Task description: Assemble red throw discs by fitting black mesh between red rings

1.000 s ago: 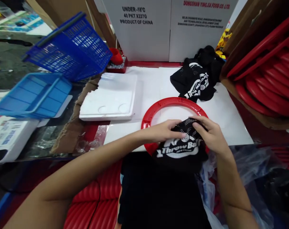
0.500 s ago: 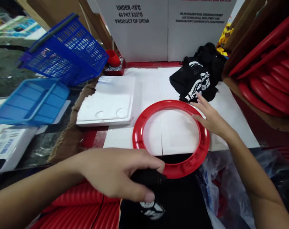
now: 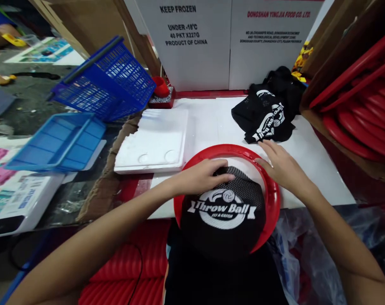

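A red plastic ring lies at the near edge of a white table. A black mesh cover printed "Throw Ball" is spread over the ring's opening and hangs over its near rim. My left hand presses on the far edge of the cover inside the ring, fingers curled on the fabric. On the ring's right far rim rests my right hand, fingers spread flat. A pile of more black printed covers sits at the back right of the table.
A white foam slab lies left of the ring. Two blue plastic baskets sit at the left. White cartons stand at the back. A box of red rings is at the right; red ribbed parts lie below.
My left hand lifted the black cover from below the table edge and laid it over the ring. My right hand slid from the ring's outer side onto its far right rim.
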Available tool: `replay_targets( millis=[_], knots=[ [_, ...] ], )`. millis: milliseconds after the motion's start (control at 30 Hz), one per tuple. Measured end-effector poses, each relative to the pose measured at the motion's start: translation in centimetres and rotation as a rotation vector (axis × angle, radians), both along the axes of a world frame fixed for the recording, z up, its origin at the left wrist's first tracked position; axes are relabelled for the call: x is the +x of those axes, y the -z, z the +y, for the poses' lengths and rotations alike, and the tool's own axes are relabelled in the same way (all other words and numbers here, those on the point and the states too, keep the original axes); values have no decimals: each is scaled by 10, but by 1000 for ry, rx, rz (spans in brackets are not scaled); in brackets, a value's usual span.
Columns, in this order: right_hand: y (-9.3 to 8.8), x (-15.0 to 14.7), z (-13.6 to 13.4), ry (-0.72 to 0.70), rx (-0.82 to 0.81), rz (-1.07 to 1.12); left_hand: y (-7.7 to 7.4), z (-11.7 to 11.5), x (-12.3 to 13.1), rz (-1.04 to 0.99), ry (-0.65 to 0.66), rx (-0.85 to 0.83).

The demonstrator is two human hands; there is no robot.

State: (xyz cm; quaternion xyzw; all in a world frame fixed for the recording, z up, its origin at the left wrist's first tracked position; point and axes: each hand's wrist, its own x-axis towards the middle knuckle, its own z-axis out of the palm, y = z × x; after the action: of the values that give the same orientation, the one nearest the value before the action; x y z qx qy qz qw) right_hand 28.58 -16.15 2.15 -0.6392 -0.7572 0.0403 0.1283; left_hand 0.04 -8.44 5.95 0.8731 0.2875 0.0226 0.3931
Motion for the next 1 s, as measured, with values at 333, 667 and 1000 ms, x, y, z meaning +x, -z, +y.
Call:
replay_targets(
  millis=[333,667,1000],
  knots=[
    [15,11,1,-166,-112,161,37,23,16,94,77,273],
    [-6,-13,33,-503,-248,444,34,25,17,-245,-158,177],
    [15,-33,65,-475,-313,450,60,10,6,174,-99,518]
  ],
)
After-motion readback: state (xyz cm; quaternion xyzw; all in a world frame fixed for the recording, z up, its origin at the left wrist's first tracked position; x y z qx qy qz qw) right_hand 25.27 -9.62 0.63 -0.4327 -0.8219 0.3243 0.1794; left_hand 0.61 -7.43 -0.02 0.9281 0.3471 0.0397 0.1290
